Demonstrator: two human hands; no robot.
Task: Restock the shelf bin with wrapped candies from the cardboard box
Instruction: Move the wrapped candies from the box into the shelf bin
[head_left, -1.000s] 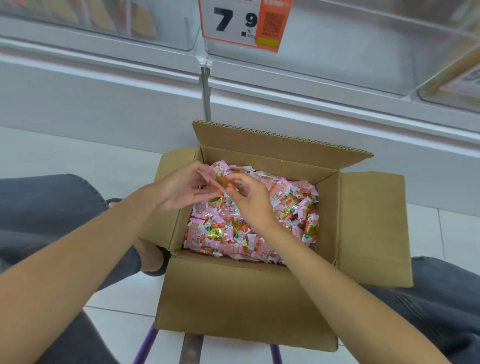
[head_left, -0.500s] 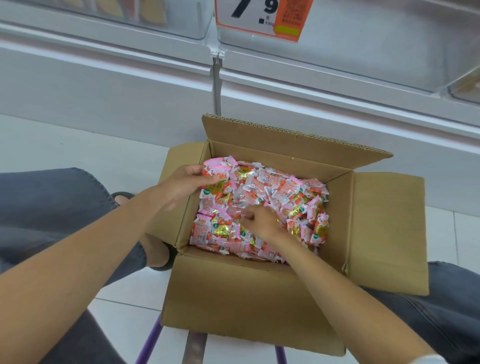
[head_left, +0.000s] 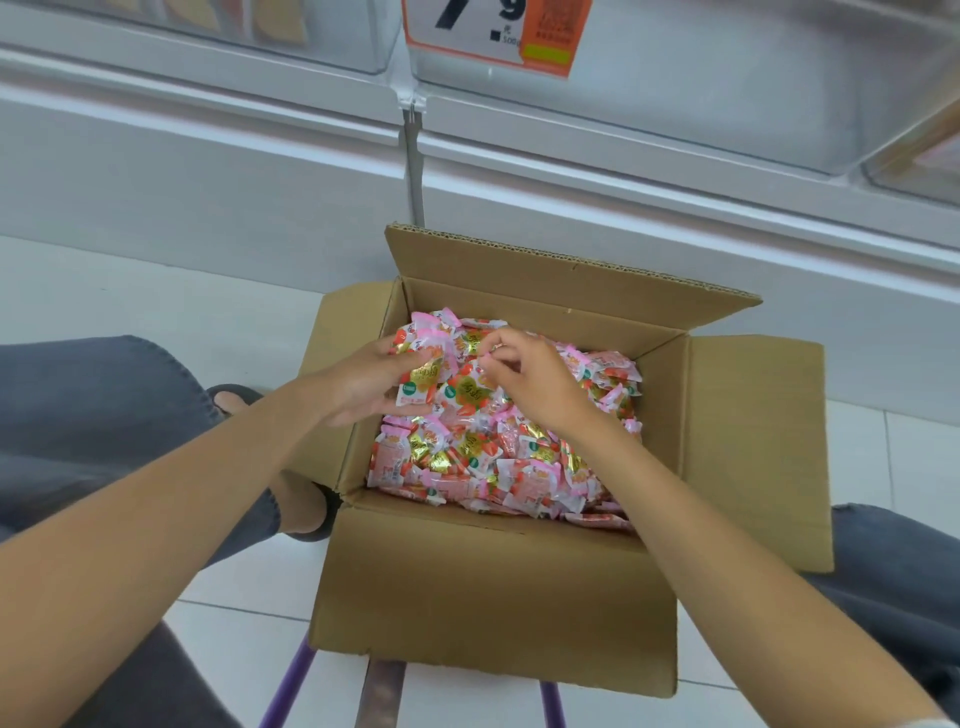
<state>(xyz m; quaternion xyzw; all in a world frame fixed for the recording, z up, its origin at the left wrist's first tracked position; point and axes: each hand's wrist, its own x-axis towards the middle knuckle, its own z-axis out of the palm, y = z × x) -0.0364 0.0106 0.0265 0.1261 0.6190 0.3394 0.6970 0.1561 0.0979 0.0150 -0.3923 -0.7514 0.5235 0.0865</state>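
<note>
Both hands in the open candy box below the shelf bin

The cardboard box sat in the middle of the scene on a purple-framed stand, all four flaps folded outward. It was filled nearly to the top of its walls with wrapped candies in pink, red, white and gold wrappers, piled loosely and higher at the far side.

The left hand was over the box's far left corner. Its fingers were curled around a small bunch of the wrapped candies, held just above the pile. The right hand was close beside it, over the middle of the far half of the box, palm down, with the thumb and forefinger drawn together on a wrapper at the top of the pile and the other fingers bent.

The shelf bin, a clear plastic tub, stood on the white shelf at the far right, above and beyond the box, with an orange and white price tag at its left front corner. Another clear bin to the far left held yellowish packs, too blurred to tell apart.

Grey trouser legs lay either side of the box, over a white tiled floor
</note>
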